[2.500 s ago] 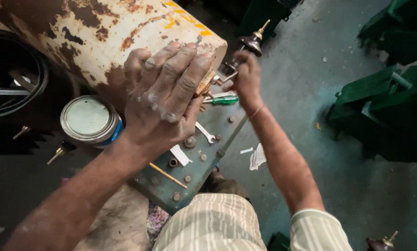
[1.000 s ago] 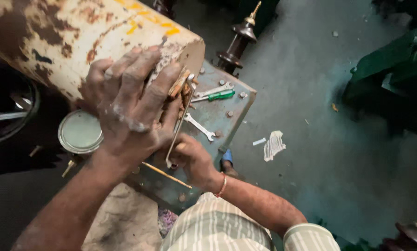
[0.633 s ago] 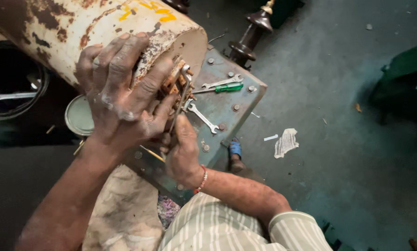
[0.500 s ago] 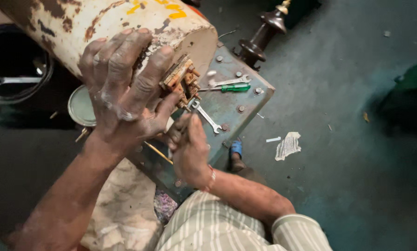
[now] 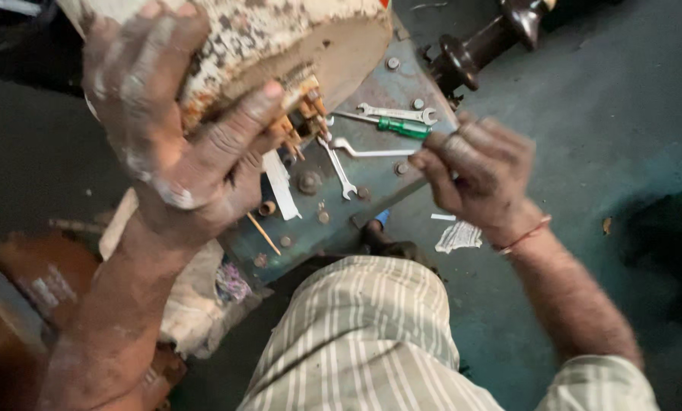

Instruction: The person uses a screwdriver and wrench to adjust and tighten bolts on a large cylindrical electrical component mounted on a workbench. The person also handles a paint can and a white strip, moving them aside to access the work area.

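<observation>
- Head view: the left hand (image 5: 177, 144) is spread wide over the end of a big rusty cream drum (image 5: 280, 38). Its fingers are apart and pressed flat on the drum, with the thumb reaching toward a small brown and orange metal part (image 5: 299, 122) at the drum's edge.
- The right hand (image 5: 478, 171) is out to the side, well apart from the left hand. Its fingers are curled close together around the end of a thin bent metal rod (image 5: 371, 151). The rod runs from this hand back toward the small part by the left thumb.
- Half a second ago the right hand was tucked in under the left hand, right at the small part. Now it has pulled away to the right.
- The drum has stayed under the left hand the whole time, and that hand keeps the same wide grip.
- Just above the right hand's fingers lies a screwdriver with a green handle (image 5: 402, 128). Beside it sits a small silver spanner (image 5: 398, 114).
- Another silver spanner (image 5: 339, 169) lies between the two hands on a blue-grey metal plate (image 5: 371, 179) with bolts on it.
- A white strip (image 5: 280, 183) lies just below the left thumb, and a thin wooden stick (image 5: 263, 233) lies below the left palm.
- A scrap of white paper (image 5: 459, 236) lies on the floor under the right wrist.
- A dark post (image 5: 478, 46) lies above the right hand.
- The picture now looks closer in than before.
</observation>
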